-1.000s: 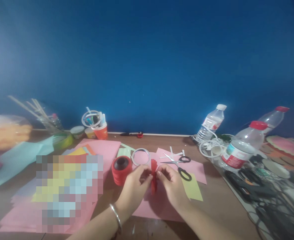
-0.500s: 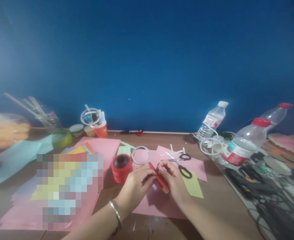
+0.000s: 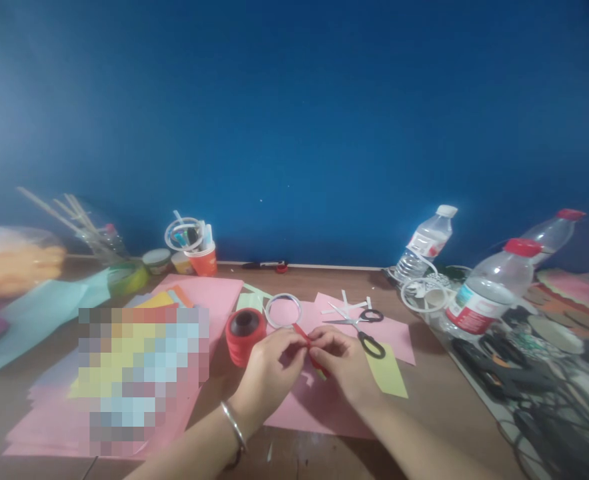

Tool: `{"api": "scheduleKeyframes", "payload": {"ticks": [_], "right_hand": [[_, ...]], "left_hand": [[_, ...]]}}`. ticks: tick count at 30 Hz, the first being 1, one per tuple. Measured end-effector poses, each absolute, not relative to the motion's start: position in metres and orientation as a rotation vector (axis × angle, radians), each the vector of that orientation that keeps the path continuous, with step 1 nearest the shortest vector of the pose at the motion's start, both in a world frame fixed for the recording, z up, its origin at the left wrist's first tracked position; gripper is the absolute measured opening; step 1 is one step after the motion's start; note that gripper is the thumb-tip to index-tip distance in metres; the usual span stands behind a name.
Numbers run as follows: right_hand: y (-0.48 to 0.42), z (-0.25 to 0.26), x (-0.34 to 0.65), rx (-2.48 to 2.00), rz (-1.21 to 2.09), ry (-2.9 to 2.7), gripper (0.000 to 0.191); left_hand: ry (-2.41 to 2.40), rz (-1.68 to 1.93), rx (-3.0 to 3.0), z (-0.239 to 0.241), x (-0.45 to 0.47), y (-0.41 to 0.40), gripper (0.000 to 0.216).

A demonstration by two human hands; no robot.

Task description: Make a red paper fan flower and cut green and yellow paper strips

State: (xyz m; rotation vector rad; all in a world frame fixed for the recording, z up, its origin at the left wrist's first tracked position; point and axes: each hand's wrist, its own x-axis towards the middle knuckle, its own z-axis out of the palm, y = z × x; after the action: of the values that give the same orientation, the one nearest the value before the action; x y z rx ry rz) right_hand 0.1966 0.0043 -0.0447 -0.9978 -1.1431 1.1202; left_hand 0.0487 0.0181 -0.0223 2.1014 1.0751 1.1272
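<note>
Observe blue wall across the whole upper part. Below, note brown tabletop. At left, record pile of coloured paper, mostly pink, partly masked by pixelation. At near centre, find pink sheet flat on the tabletop. At right, list clear bottle with red cap.

Enter left hand and right hand, close together over the pink sheet, both closed in a pinch; object under smaller items. Cannot tell whether touching each other.

Locate red spool just left of left hand, dark core upward. Beyond right hand, find scissors, blades spread, lying on paper. Beyond the fingertips, note clear ring.

Locate red folded strip between the hands, grasped by thumb and fingers of each. Read as slanting over the pink sheet, middle hidden by fingers, lower end partly yellow-green. Last, record thin white strips beside the scissors.
</note>
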Motion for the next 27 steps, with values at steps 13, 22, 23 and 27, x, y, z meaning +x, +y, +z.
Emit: {"api": "scheduleKeyframes", "payload": {"ticks": [13, 22, 23, 27], "right_hand": [[-0.001, -0.036, 0.197, -1.103, 0.982, -1.294, 0.005], [0.004, -0.043, 0.199, -1.036, 1.073, -1.18, 0.003], [0.005, -0.045, 0.199, -1.009, 1.1, -1.139, 0.004], [0.007, -0.051, 0.199, -0.932, 1.159, -1.077, 0.007]], "left_hand": [[1.174, 1.101, 2.107, -0.022, 0.05, 0.016, 0.015], [1.155, 1.099, 2.068, -0.022, 0.05, 0.016, 0.016], [1.149, 1.099, 2.062, -0.022, 0.05, 0.016, 0.015], [1.133, 1.123, 2.108, -0.02, 0.049, 0.015, 0.013]]}}
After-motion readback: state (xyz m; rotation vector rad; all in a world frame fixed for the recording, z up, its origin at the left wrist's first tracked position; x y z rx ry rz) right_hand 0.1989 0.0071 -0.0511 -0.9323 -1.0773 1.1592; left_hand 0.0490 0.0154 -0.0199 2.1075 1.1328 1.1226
